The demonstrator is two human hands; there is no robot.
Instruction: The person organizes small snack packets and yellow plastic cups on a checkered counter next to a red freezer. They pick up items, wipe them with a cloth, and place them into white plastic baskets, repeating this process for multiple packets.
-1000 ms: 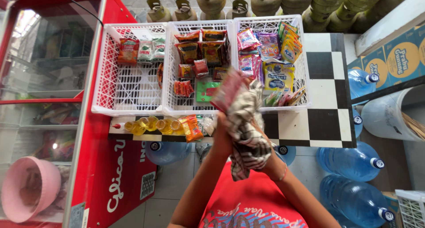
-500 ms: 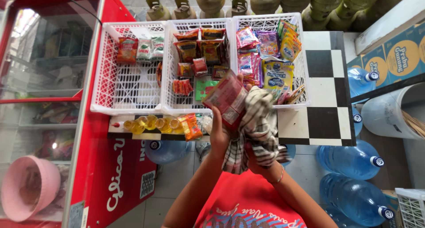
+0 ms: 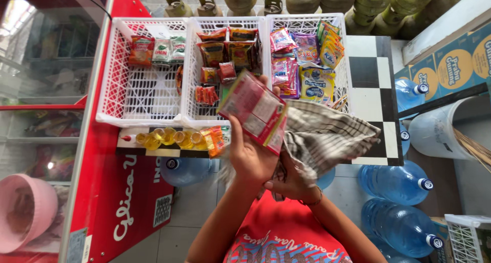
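My left hand (image 3: 251, 158) is raised in front of me and grips a flat stack of red and white sachets (image 3: 254, 111). It holds them up over the middle white basket (image 3: 192, 71). Just below and to the right, my right hand (image 3: 290, 182) clutches a checked grey-and-white cloth (image 3: 327, 138). The cloth fans out to the right, over the checkered countertop (image 3: 376, 76). The two hands touch each other at the wrists.
Three white baskets of snack packets sit side by side, the left one (image 3: 115, 84) mostly bare. Small yellow oil bottles (image 3: 163, 136) line the counter edge. A red fridge (image 3: 120, 191) stands at left, blue water jugs (image 3: 396, 184) at right, green gas cylinders (image 3: 394, 10) behind.
The sachets have moved lower and left and now face the camera flat. The cloth, bunched under them before, has swung out and spread to the right.
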